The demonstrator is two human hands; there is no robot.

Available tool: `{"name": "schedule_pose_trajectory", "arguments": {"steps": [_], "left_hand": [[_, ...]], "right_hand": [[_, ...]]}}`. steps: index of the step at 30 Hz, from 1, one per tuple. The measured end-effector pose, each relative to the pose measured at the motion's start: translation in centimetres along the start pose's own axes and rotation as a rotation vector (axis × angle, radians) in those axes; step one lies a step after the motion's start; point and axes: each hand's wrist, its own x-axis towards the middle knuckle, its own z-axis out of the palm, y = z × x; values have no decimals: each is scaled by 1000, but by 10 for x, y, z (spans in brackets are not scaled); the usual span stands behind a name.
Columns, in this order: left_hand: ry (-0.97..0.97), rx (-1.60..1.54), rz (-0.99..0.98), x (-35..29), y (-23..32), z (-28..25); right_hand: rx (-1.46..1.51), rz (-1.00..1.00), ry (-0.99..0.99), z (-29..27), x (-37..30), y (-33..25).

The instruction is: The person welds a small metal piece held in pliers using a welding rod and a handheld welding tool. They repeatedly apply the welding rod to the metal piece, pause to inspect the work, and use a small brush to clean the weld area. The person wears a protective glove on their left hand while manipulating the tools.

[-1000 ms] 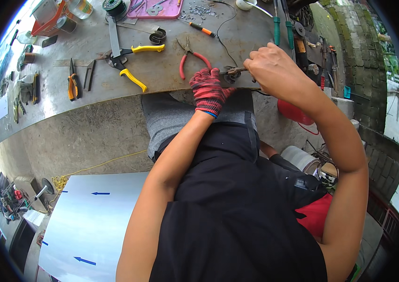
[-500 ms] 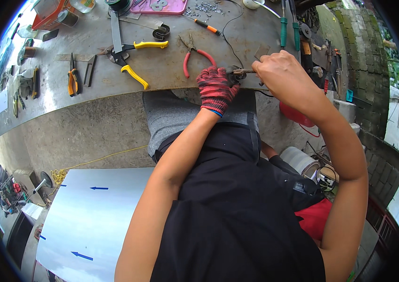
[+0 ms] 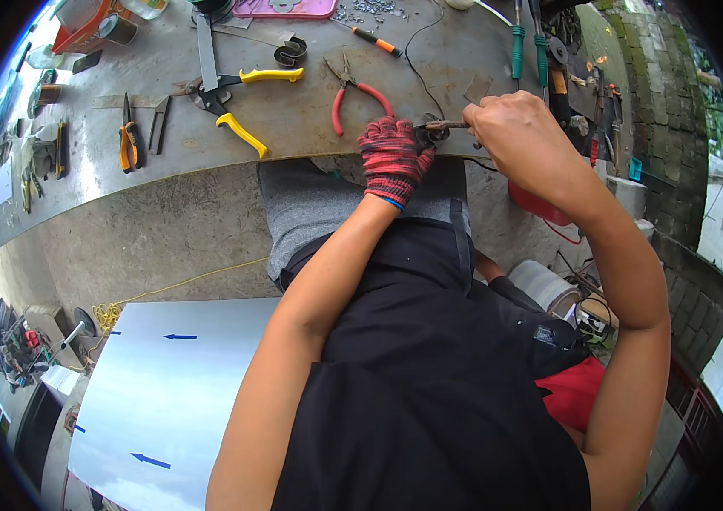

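Note:
My left hand (image 3: 392,157), in a red and black knit glove, is closed round a dark rounded metal piece (image 3: 432,134) at the table's front edge. Most of that piece is hidden under the glove, so its kind cannot be told. My right hand (image 3: 510,128) is bare and makes a fist on a rusty, narrow metal tool (image 3: 449,125), whose far end meets the dark piece. Just beyond the glove lie red-handled pliers (image 3: 347,88) with their handles spread. A black cord (image 3: 413,64) runs across the table toward the dark piece.
On the metal table (image 3: 293,128) lie yellow-handled snips (image 3: 234,94), orange and black pliers (image 3: 129,140), a screwdriver (image 3: 377,41) and small metal fasteners (image 3: 370,12). Green-handled tools (image 3: 518,51) stand at the right. Behind on the left lies a shiny sheet (image 3: 183,392).
My right hand and the rusty tool have shifted very slightly to the right. The left hand keeps its hold, and the whole view has tilted a little.

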Motion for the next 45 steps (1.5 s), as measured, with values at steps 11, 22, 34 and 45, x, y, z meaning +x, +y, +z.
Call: {"name": "schedule_pose_trajectory", "arguments": {"steps": [11, 22, 34, 45], "left_hand": [[-39, 17, -2, -1, 0, -1], [-107, 36, -11, -1, 0, -2], [-107, 51, -55, -1, 3, -1], [-58, -12, -40, -4, 0, 1]], "right_hand": [[25, 71, -116, 3, -1, 5], [89, 78, -30, 2, -2, 1], [68, 66, -37, 2, -2, 5], [53, 56, 11, 7, -5, 4]]}}
